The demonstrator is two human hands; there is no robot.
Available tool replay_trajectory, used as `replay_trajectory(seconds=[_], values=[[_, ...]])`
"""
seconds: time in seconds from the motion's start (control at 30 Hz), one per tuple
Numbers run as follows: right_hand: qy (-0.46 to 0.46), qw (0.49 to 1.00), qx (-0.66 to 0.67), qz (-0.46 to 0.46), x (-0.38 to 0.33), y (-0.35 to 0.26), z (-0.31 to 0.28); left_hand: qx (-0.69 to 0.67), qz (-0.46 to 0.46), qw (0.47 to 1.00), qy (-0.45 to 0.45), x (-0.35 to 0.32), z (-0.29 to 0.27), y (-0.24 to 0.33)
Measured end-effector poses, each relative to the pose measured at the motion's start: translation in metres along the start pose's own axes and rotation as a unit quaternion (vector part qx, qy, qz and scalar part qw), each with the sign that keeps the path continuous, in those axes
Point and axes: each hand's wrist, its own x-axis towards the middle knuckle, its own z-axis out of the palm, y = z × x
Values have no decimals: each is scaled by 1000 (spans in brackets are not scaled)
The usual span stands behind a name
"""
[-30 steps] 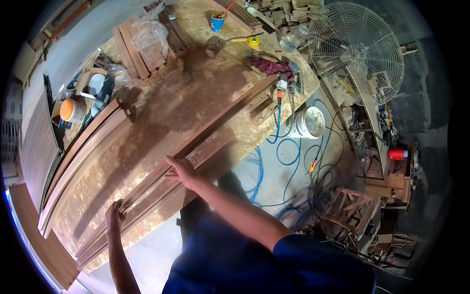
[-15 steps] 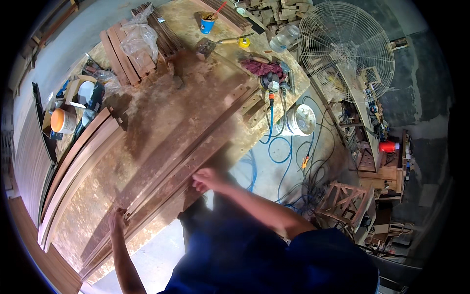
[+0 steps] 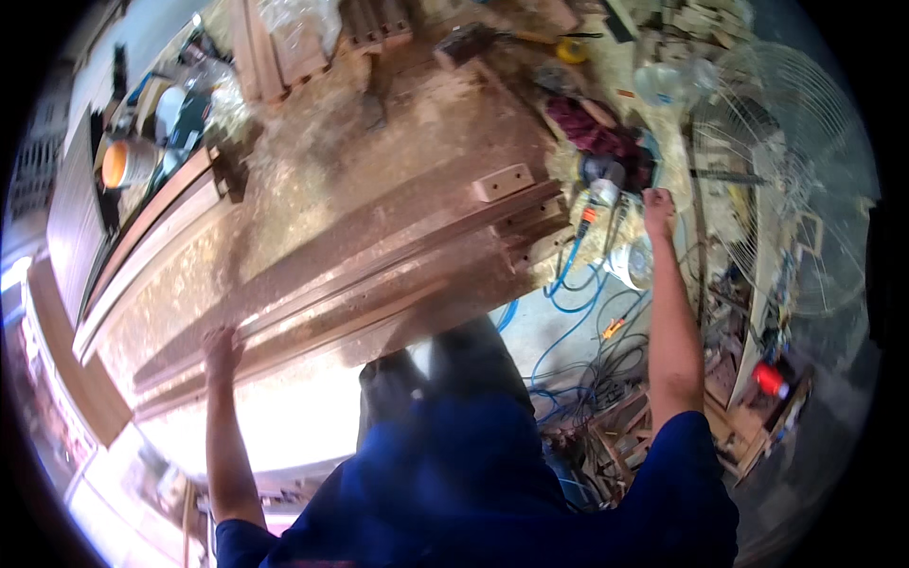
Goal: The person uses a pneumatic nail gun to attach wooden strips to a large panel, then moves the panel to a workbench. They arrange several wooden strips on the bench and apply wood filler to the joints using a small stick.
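Several long reddish wooden planks (image 3: 379, 275) lie stacked on a sawdust-covered workbench (image 3: 312, 189). My left hand (image 3: 222, 348) rests flat on the near edge of the planks, fingers spread. My right hand (image 3: 658, 210) is stretched far out to the right, past the plank ends, next to a power tool (image 3: 598, 180) with an orange and blue cable; its fingers look curled, with nothing visibly in them. A small wooden block (image 3: 503, 182) sits on top of the plank ends.
A large wire fan guard (image 3: 786, 189) stands at the right. Blue hose and cables (image 3: 568, 322) lie tangled on the floor. An orange-lidded can (image 3: 121, 163), a yellow tape measure (image 3: 571, 50), dark red cloth (image 3: 592, 128) and wood offcuts crowd the bench's far side.
My right hand left the planks and swung far right toward the power tool. My left hand stayed on the plank edge. The view shifted closer over the bench.
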Motion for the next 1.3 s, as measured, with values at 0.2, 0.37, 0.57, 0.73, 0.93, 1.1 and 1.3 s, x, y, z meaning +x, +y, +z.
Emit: replay_trajectory(seconds=[0.2,0.37,0.57,0.73,0.93,1.1,1.3], values=[[-112,971,-209,16,39,-6,-5,-130,67,988,51,76,-60,241],[-251,939,-227,-63,64,-70,-33,-72,-44,993,88,64,-72,281],[-41,996,-77,-30,65,-44,-42,-62,-80,994,-38,92,-66,298],[-91,995,-8,-45,-2,-129,13,-86,-1,989,122,97,-41,306],[-103,983,-103,-109,-1,-180,5,-165,33,983,74,94,-58,303],[-150,962,-170,-155,14,-163,1,-123,43,983,130,77,-59,313],[-19,930,-226,-290,9,-170,-24,-146,-16,988,39,46,-39,366]])
